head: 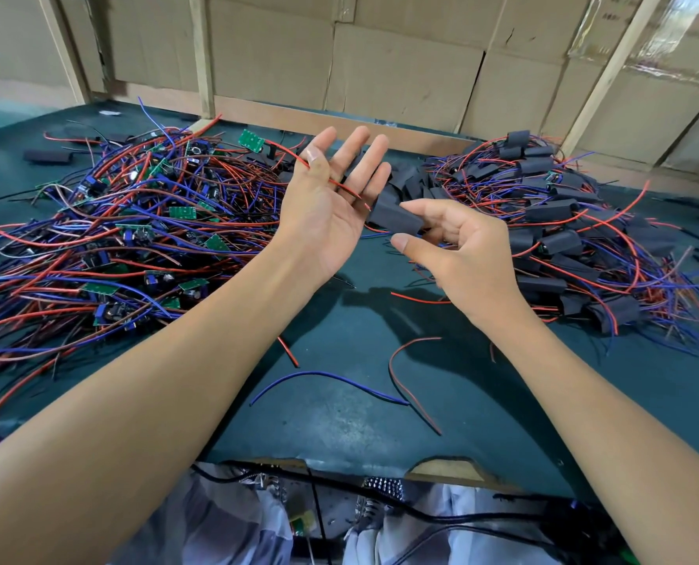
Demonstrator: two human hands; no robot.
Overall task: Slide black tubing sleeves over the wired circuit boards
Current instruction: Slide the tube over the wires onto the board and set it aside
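Note:
My right hand [458,246] pinches a black tubing sleeve [394,216] above the middle of the green table; whether a board is inside it I cannot tell. My left hand [331,197] is spread open, palm up, just left of the sleeve, and a red wire [339,183] from the sleeve's end lies across its fingers. A big tangle of bare green circuit boards with red and blue wires [136,230] covers the left of the table. A heap of boards wearing black sleeves [564,222] lies on the right. Loose empty sleeves [411,183] sit behind my hands.
Stray red, blue and black wire pieces [339,381] lie on the green mat [339,422] near the front edge. A lone black sleeve [48,156] rests at the far left. Cardboard boxes [401,67] and wooden posts wall off the back.

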